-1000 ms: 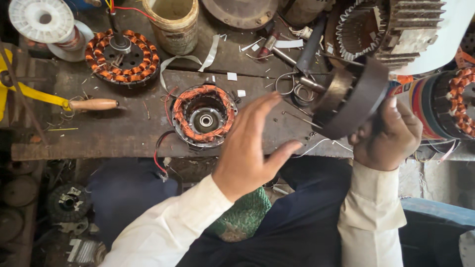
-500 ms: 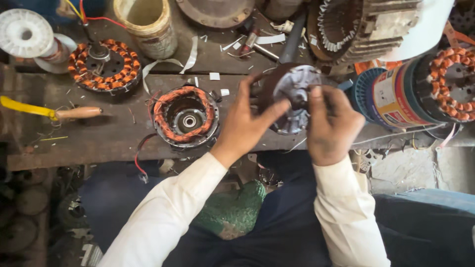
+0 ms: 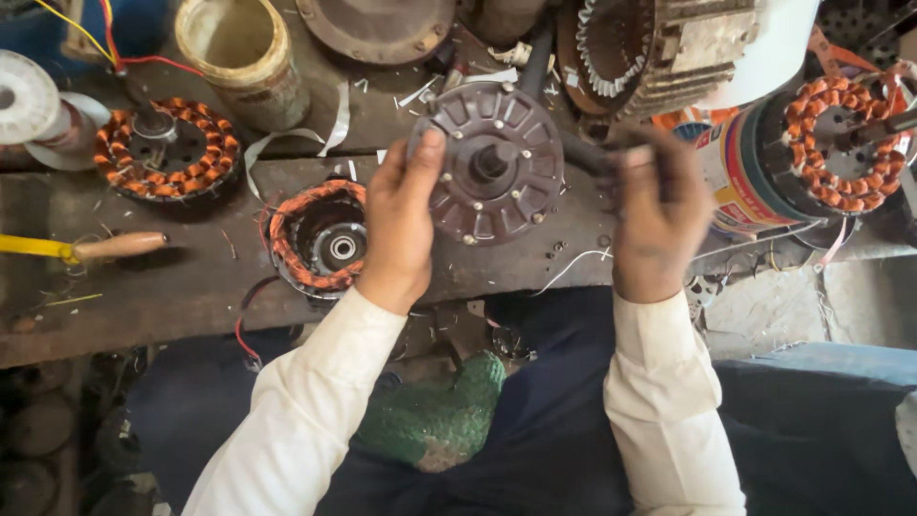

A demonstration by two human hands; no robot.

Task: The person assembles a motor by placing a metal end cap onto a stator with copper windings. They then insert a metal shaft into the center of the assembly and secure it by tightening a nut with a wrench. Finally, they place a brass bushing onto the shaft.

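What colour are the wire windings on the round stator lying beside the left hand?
Copper-orange windings, seen in the head view.

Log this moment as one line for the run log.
left hand: holds round ribbed motor cover by its left edge | right hand: at cover's right side, blurred, grip unclear | copper-wound stator on workbench, left of left hand

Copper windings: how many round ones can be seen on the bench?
3. One far left, one beside the left hand at, one far right. Clutter may hide more.
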